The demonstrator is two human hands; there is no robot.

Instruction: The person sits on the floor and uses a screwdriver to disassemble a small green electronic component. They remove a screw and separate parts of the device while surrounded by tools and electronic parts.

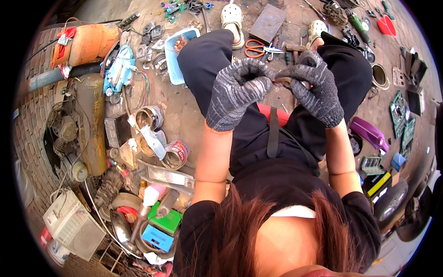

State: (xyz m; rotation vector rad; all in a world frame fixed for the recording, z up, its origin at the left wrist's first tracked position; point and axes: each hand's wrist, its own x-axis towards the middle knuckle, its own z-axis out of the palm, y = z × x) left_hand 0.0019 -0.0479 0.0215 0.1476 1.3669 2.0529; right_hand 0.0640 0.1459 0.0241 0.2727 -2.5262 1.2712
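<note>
My left hand (235, 94) and my right hand (318, 90), both in dark grey knit gloves, meet in the centre above my lap. Their fingers are curled closed around a small brownish piece (280, 81), mostly hidden by the gloves, so I cannot make out what it is. Beyond my hands on the ground lie orange-handled scissors (254, 48), a hammer (295, 47) and a flat grey metal plate (267, 24). A dark strap (272, 134) hangs over the red thing (264, 111) between my legs.
Around my seated legs are a blue plastic bin (173, 64), open cans (174, 157), an orange gas cylinder (92, 44), a purple jug (369, 134), tool cases (398, 111), an angle grinder (357, 25) and piles of assorted parts along the brick paving (32, 124) at left.
</note>
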